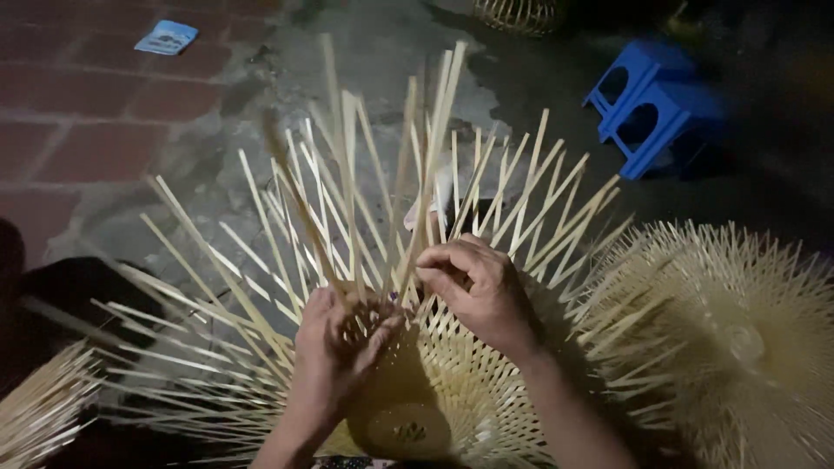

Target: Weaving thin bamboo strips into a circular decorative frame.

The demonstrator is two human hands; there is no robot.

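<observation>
A half-woven bamboo basket point(439, 382) rests in front of me, its pale strips point(347, 200) fanning up and outward from the woven base. My left hand point(334, 356) grips the woven rim, fingers curled around a few upright strips. Close beside it, my right hand point(478, 291) pinches one strip at the rim, fingers bent tight. The two hands nearly touch at the weave's edge.
Another unfinished bamboo basket point(738, 330) lies at the right, a bundle of strips point(39, 408) at the lower left. Blue plastic stools point(651, 104) stand at the back right, a woven basket point(517, 13) at the top. A blue paper point(167, 36) lies on the red brick floor point(78, 113).
</observation>
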